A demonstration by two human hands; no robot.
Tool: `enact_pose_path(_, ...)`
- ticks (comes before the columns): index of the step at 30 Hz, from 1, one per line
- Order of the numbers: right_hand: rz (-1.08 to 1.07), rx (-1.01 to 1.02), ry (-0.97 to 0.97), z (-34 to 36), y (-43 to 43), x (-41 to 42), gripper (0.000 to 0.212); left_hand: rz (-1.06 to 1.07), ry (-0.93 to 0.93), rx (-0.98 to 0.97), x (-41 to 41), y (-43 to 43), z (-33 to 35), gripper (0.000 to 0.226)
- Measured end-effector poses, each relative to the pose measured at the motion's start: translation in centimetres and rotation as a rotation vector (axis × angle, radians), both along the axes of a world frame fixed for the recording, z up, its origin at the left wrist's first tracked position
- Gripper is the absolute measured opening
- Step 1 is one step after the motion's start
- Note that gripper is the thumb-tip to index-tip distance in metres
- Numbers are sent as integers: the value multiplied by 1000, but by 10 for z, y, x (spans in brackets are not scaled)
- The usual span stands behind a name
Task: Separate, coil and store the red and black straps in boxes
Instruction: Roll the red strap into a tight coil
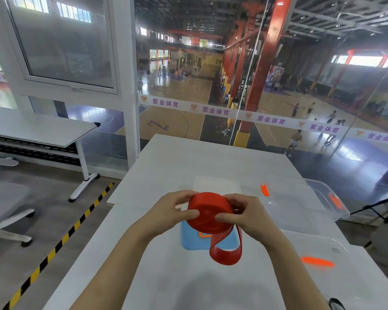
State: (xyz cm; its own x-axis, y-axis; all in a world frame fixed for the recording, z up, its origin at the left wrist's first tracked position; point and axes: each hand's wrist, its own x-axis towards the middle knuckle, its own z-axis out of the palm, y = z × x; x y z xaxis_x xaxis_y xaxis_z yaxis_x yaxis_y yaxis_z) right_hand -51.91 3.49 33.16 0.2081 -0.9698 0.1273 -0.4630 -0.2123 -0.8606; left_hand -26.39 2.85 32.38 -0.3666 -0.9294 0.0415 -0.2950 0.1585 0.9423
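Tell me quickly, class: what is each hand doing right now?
Left hand: closed, fingers pinching the coiled red fabric strap.
Right hand: closed on the same coil; loose tail hangs below.

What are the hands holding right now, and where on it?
Both hands grip the red strap, coiled: left hand on the coil's left edge, right hand on its right edge. The loose tail hangs in a loop below.

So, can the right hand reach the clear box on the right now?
Probably not yet: the right hand and left hand both grip the red strap. The path to the clear box looks free.
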Motion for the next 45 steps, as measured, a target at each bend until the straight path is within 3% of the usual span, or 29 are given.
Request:
enact_pose_path(2, 35, -13, 104, 2, -1, 1, 35, 13, -97, -19, -5, 0, 4, 53)
enact_pose_path(6, 77, -49, 177, 3, -1, 9, 38, -32, -214, -145, -14, 2, 6, 35)
enact_pose_path(8, 73, -43, 109, 3, -2, 9, 40, 41, -97, -142, -12, 4, 5, 28)
enact_pose_path(12, -20, -38, -69, -2, -1, -2, 42, 125, 345, 25, -10, 7, 3, 23)
enact_pose_path(14, -64, -51, -182, -4, 0, -5, 39, 120, 425, 56, -10, 8, 2, 24)
enact_pose_path(18, -100, -69, -212, 1, -1, -2, 37, 59, 353, 115, -12, 7, -5, 27)
enact_pose_path(23, -25, -52, 6, 4, -1, -2, 35, 11, -4, 50, -3, -3, -4, 49)
enact_pose_path(27, 22, -56, 148, 0, -5, 6, 42, -7, -143, -21, -10, -2, 5, 36)
enact_pose_path(39, -47, -11, -235, -4, -6, 0, 52, 101, 477, 150, -12, -1, -1, 26)
enact_pose_path(42, -100, -39, -251, -4, -6, 0, 43, 43, 472, 194, -12, -4, -4, 29)
enact_pose_path(45, -70, -23, -167, 2, -6, -3, 38, -23, 305, 199, -5, -9, -5, 35)
